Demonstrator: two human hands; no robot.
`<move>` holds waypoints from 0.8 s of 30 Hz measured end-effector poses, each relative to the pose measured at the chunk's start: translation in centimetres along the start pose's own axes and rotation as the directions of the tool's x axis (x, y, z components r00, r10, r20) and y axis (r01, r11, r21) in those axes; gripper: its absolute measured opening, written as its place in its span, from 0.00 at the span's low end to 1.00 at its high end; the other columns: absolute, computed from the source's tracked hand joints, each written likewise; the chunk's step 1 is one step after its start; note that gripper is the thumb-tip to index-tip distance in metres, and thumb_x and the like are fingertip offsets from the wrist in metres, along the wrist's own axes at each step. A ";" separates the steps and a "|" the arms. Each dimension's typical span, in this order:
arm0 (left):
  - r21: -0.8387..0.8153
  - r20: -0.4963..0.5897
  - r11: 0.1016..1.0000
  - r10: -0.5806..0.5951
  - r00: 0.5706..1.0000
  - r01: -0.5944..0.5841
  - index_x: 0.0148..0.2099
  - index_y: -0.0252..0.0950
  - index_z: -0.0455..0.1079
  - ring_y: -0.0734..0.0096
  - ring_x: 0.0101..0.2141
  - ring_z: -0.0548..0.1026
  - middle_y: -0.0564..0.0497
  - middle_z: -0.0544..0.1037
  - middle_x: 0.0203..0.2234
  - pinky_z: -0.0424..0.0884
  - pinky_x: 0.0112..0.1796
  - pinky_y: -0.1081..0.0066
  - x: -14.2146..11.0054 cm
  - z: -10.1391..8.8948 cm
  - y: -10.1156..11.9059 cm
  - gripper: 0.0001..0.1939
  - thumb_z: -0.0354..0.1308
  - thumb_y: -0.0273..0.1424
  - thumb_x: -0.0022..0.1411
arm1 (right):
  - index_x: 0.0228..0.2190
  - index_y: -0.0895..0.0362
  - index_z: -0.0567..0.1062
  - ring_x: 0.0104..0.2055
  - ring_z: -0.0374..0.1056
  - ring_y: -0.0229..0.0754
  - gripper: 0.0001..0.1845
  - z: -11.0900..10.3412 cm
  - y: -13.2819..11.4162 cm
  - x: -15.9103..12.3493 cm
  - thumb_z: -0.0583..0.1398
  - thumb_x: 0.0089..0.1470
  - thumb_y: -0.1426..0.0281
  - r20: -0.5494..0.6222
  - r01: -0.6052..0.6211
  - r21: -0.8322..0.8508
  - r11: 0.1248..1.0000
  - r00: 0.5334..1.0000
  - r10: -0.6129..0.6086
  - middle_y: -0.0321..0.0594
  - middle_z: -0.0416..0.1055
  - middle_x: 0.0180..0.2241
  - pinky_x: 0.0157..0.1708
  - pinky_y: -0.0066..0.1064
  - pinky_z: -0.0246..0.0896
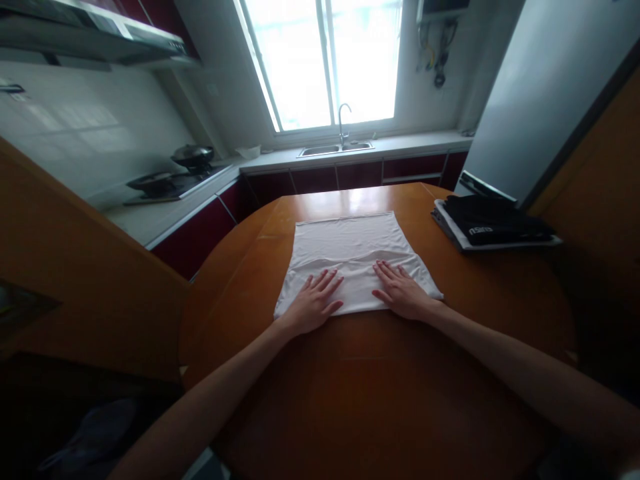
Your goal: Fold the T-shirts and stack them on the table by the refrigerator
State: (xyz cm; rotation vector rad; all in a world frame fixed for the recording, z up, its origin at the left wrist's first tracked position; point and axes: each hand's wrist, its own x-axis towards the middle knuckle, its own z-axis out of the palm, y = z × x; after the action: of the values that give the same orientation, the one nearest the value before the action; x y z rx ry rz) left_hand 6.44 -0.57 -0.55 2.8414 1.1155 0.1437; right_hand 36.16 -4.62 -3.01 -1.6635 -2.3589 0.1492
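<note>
A white cloth garment [350, 240] lies folded on the wooden table, its near part doubled over with a wavy edge across the middle. Flat on its near left part rests my left hand [313, 303], fingers spread. My right hand [400, 290] lies palm down on the near right part, fingers stretched out and slightly apart. Both hands press on the fabric without gripping it. What kind of garment it is, I cannot tell.
The round wooden table [240, 287] bears a stack of folded clothes [500, 223] at its right, a black one on top. Beyond stand a counter with a sink [320, 151], a stove with pans [193, 157], and a fridge [540, 87] at the right.
</note>
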 end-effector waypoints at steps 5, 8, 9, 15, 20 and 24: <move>0.055 -0.009 0.994 -0.092 0.996 0.093 0.74 0.40 0.52 0.53 0.71 0.44 0.45 0.49 0.72 0.44 0.67 0.47 -3.5 0.0 -3.4 0.34 0.39 0.51 0.74 | 0.69 0.61 0.55 0.74 0.37 0.51 0.38 -1.4 3.2 -2.9 0.44 0.68 0.51 -0.015 -0.013 -0.069 0.998 1.000 0.012 0.52 0.45 0.71 0.71 0.51 0.30; 0.049 -0.020 0.995 -0.083 0.996 0.084 0.73 0.40 0.52 0.55 0.71 0.46 0.45 0.51 0.72 0.47 0.67 0.50 -6.2 -0.1 -5.5 0.32 0.40 0.49 0.75 | 0.69 0.55 0.55 0.74 0.38 0.49 0.35 -1.9 5.4 -5.0 0.44 0.68 0.51 0.007 -0.020 -0.059 0.998 1.000 0.020 0.47 0.47 0.71 0.70 0.53 0.30; 0.034 -0.015 0.997 -0.075 0.997 0.075 0.73 0.40 0.52 0.56 0.71 0.47 0.45 0.51 0.71 0.49 0.67 0.51 -7.1 -0.2 -6.1 0.32 0.40 0.48 0.75 | 0.69 0.54 0.54 0.74 0.38 0.49 0.35 -1.9 6.1 -5.6 0.44 0.69 0.51 0.022 -0.030 -0.047 0.998 0.999 0.031 0.47 0.46 0.71 0.70 0.54 0.32; -0.052 -0.092 0.999 -0.020 0.996 0.015 0.73 0.38 0.53 0.56 0.69 0.56 0.43 0.57 0.70 0.59 0.65 0.56 -11.5 -1.9 -9.2 0.35 0.51 0.48 0.71 | 0.70 0.52 0.53 0.73 0.40 0.52 0.38 -2.6 9.4 -8.0 0.50 0.66 0.50 0.048 0.018 -0.015 1.000 0.999 -0.017 0.48 0.45 0.72 0.69 0.58 0.38; -0.053 -0.194 0.991 0.108 0.975 -0.120 0.66 0.41 0.66 0.60 0.63 0.67 0.45 0.70 0.62 0.67 0.62 0.57 -12.7 -2.9 -8.6 0.22 0.51 0.36 0.73 | 0.62 0.49 0.69 0.68 0.57 0.53 0.27 -3.5 9.5 -8.7 0.57 0.64 0.56 -0.102 0.226 -0.028 0.974 0.968 -0.228 0.44 0.61 0.67 0.66 0.50 0.55; -0.066 -0.145 0.983 0.160 0.976 -0.171 0.62 0.43 0.70 0.64 0.59 0.71 0.46 0.74 0.58 0.70 0.60 0.59 -12.1 -3.1 -7.1 0.22 0.46 0.23 0.72 | 0.55 0.48 0.76 0.58 0.70 0.50 0.19 -4.3 8.8 -8.9 0.56 0.66 0.64 -0.123 0.309 -0.077 0.948 0.941 -0.316 0.42 0.73 0.57 0.59 0.46 0.65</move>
State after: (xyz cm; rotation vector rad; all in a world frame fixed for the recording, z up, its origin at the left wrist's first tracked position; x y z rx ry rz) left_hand -7.55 -3.44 1.07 2.8888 0.8715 0.3938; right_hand 48.11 -10.19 -2.19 -1.2525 -2.5030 -0.0867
